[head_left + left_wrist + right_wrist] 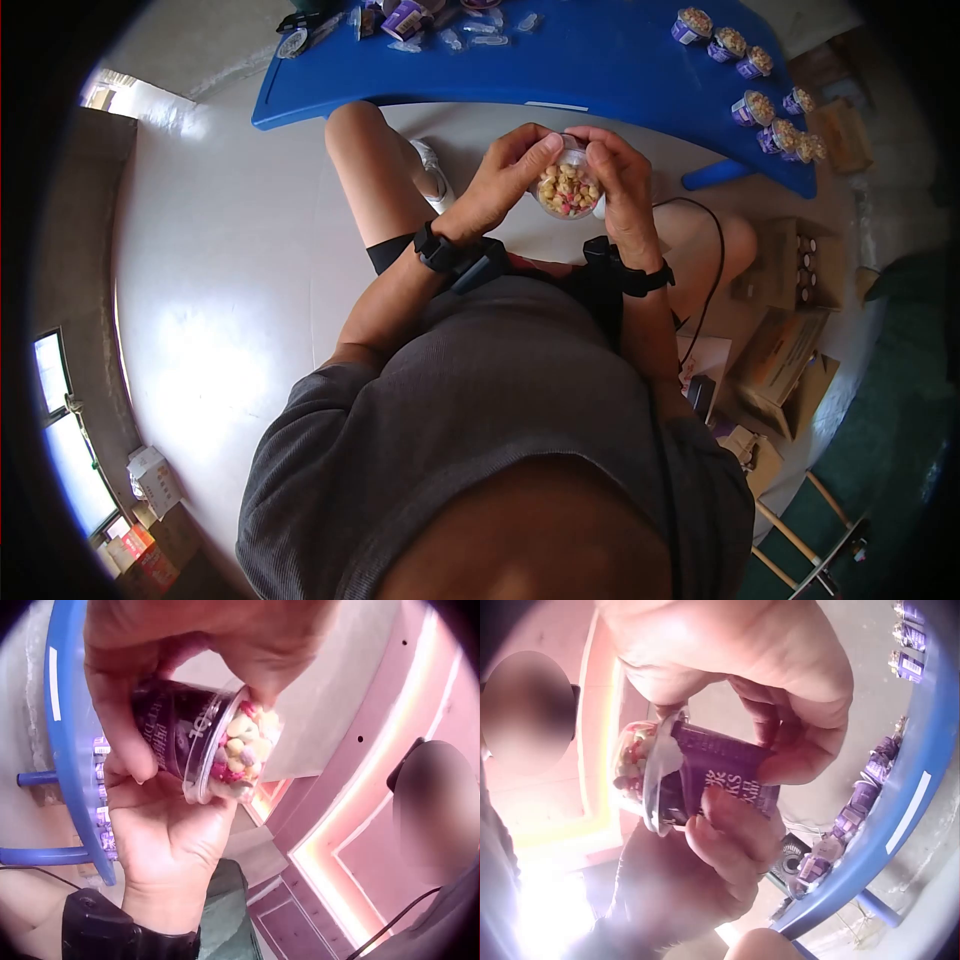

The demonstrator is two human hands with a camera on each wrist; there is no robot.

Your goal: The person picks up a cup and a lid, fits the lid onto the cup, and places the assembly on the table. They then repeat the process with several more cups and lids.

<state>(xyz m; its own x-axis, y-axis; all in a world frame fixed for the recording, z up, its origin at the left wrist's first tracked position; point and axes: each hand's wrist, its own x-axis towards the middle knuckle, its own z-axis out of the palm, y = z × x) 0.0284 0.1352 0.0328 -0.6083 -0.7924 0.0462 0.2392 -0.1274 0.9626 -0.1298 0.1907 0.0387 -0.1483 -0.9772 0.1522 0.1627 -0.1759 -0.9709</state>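
Both hands hold one purple cup (176, 724) with a clear domed lid (568, 190) above the person's lap, its top facing the person. Through the lid show yellowish and pink pieces (244, 750). The left hand (505, 180) grips one side, thumb at the lid's rim. From the other side the right hand (625, 185) grips it, thumb also near the rim. In the right wrist view the cup (720, 776) lies tilted on its side, fingers curled round its purple wall.
On the blue table (520, 75) several filled cups (755, 108) stand at the right. Purple cups (408, 18) and small clear packets (490, 40) lie at the back left. Cardboard boxes (775, 355) sit on the floor at right; a black cable (718, 260) hangs beside the right arm.
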